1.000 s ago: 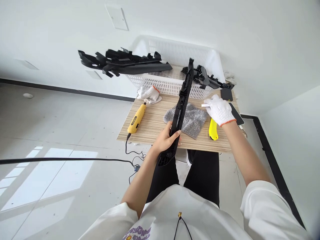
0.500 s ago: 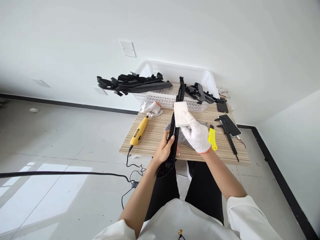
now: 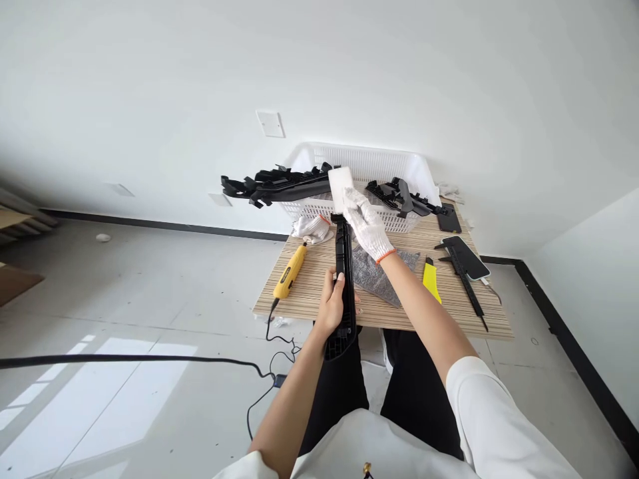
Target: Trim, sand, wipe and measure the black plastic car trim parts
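"Two hands; what do they hold?"
"Bare left hand [image 3: 332,309], lower centre of the frame, curls around a long black plastic strip [image 3: 344,256], mid-frame."
"And the white-knit-gloved right hand [image 3: 368,223]?"
"Fingers bent round a flat white rectangular block [image 3: 340,184], near the strip's upper end; white slatted plastic basket [image 3: 384,159], upper centre."

A striped table [image 3: 310,283] bears a basket [image 3: 372,157], yellow tool [image 3: 290,271], cloth [image 3: 375,278], perhaps rags [image 3: 451,192].
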Tool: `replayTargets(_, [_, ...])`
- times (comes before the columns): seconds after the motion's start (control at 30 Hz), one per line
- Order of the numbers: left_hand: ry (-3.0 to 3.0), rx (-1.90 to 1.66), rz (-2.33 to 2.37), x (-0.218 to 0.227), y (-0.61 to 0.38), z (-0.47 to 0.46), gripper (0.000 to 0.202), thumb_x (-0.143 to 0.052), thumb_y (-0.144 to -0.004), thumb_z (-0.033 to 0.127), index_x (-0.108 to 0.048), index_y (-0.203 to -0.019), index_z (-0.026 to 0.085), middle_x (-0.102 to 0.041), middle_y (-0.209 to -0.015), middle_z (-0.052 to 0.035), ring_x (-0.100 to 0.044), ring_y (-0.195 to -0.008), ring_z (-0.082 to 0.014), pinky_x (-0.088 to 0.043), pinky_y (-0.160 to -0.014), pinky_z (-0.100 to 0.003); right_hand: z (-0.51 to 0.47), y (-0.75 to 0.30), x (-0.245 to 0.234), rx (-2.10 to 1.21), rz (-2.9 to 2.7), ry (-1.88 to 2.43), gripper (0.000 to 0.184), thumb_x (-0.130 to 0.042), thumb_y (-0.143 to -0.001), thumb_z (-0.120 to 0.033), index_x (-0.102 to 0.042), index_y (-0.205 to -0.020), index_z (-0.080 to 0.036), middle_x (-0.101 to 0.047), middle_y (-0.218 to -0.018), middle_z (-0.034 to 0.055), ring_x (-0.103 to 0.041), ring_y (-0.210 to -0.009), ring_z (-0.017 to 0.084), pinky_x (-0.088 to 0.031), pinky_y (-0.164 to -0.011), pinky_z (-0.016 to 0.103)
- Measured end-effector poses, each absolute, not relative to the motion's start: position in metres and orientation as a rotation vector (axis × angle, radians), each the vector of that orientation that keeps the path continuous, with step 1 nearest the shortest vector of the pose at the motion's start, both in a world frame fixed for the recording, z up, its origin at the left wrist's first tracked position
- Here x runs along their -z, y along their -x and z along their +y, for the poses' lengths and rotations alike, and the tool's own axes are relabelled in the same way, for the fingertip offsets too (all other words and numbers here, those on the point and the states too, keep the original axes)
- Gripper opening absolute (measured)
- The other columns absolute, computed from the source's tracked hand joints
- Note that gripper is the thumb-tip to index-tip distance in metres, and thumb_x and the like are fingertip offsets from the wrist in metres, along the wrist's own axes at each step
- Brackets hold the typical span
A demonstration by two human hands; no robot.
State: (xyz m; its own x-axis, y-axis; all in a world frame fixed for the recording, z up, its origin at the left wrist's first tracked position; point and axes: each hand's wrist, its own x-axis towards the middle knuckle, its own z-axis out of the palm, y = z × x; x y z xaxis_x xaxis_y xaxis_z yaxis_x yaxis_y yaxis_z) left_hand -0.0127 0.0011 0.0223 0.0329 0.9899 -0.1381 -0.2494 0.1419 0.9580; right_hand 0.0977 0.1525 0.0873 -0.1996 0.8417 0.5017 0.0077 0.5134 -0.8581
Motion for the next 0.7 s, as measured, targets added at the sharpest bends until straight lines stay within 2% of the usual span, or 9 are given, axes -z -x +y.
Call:
replayTargets(0.13, [-0.933,-1.215,1.082,-0.019,0.011,0.004,0.052,-0.054,-0.093,0.07,-0.039,-0.117,0.027,-0.059,-0.065,0.0089,-0.056,-0.041,-0.0118,-0.043,-0.04,-0.02,0.169,-0.088,-0.09,-0.913,-1.562,0.667,0.052,-0.052,-0.096,-0.034,-0.052,-0.148,-0.029,-0.053,-0.155,0.0046,-0.054,-0.138,0.019,-0.043,-0.12,0.04])
replayTargets(0.3, [-0.989,-1.073,1.113,-0.012,0.015,0.019,0.061,-0.05,-0.09,0.078,-0.043,-0.116,0.023,-0.063,-0.069,0.0036,-0.064,-0.05,-0.0176,-0.051,-0.046,-0.027,0.169,-0.089,-0.092,-0.771,-1.775,0.724,0.041,-0.058,-0.095,-0.038,-0.064,-0.134,-0.025,-0.067,-0.139,0.0057,-0.06,-0.131,0.021,-0.042,-0.12,0.041])
replayTargets(0.4, [-1.226,-1.0,1.218,-0.024,0.027,0.019,0.069,-0.06,-0.09,0.067,-0.039,-0.134,0.018,-0.071,-0.102,-0.0113,-0.074,-0.087,-0.0264,-0.062,-0.072,-0.039,0.169,-0.088,-0.096,-0.697,-1.759,0.784,0.037,-0.058,-0.097,-0.04,-0.066,-0.129,-0.026,-0.069,-0.134,0.0057,-0.063,-0.127,0.021,-0.044,-0.118,0.04])
replayTargets(0.47, [-1.48,-1.039,1.361,-0.052,0.034,0.006,0.081,-0.069,-0.089,0.053,-0.029,-0.149,0.016,-0.056,-0.142,-0.0222,-0.064,-0.124,-0.0323,-0.059,-0.098,-0.049,0.171,-0.086,-0.097,-0.667,-1.764,0.802,0.035,-0.058,-0.097,-0.04,-0.067,-0.127,-0.026,-0.07,-0.133,0.0054,-0.063,-0.127,0.021,-0.044,-0.118,0.04])
replayTargets(0.5, [-1.613,-1.119,1.467,-0.071,0.037,-0.005,0.083,-0.069,-0.091,0.049,-0.026,-0.154,0.017,-0.045,-0.153,-0.0231,-0.053,-0.139,-0.0347,-0.053,-0.108,-0.053,0.173,-0.085,-0.097,-0.656,-1.762,0.801,0.034,-0.058,-0.097,-0.04,-0.067,-0.127,-0.026,-0.07,-0.132,0.0052,-0.062,-0.128,0.021,-0.044,-0.119,0.04])
replayTargets(0.53, [-1.759,-1.207,1.502,-0.095,0.037,-0.019,0.075,-0.063,-0.096,0.044,-0.026,-0.157,0.02,-0.04,-0.158,-0.0204,-0.043,-0.147,-0.0345,-0.048,-0.114,-0.056,0.174,-0.084,-0.096,-0.646,-1.759,0.794,0.034,-0.058,-0.097,-0.04,-0.067,-0.127,-0.026,-0.07,-0.132,0.0051,-0.062,-0.13,0.021,-0.043,-0.119,0.04])
replayTargets(0.57, [-1.917,-1.296,1.427,-0.119,0.037,-0.035,0.062,-0.056,-0.101,0.037,-0.029,-0.157,0.026,-0.043,-0.158,-0.0145,-0.041,-0.149,-0.0309,-0.047,-0.116,-0.055,0.176,-0.083,-0.094,-0.634,-1.758,0.785,0.035,-0.057,-0.097,-0.04,-0.066,-0.128,-0.025,-0.07,-0.132,0.0051,-0.061,-0.131,0.021,-0.043,-0.12,0.04])
replayTargets(0.63, [-2.232,-1.311,1.067,-0.165,0.032,-0.07,0.045,-0.046,-0.104,0.027,-0.046,-0.148,0.04,-0.056,-0.149,-0.0013,-0.051,-0.142,-0.024,-0.052,-0.114,-0.048,0.18,-0.082,-0.09,-0.599,-1.763,0.767,0.037,-0.057,-0.097,-0.04,-0.065,-0.129,-0.024,-0.069,-0.133,0.0055,-0.06,-0.132,0.02,-0.042,-0.12,0.039])
replayTargets(0.7, [-2.394,-1.219,0.826,-0.196,0.025,-0.106,0.035,-0.052,-0.102,0.036,-0.059,-0.133,0.051,-0.068,-0.129,0.0069,-0.062,-0.128,-0.0216,-0.061,-0.102,-0.04,0.183,-0.081,-0.086,-0.559,-1.777,0.759,0.038,-0.057,-0.097,-0.04,-0.064,-0.13,-0.023,-0.069,-0.135,0.0061,-0.06,-0.132,0.02,-0.042,-0.12,0.037])
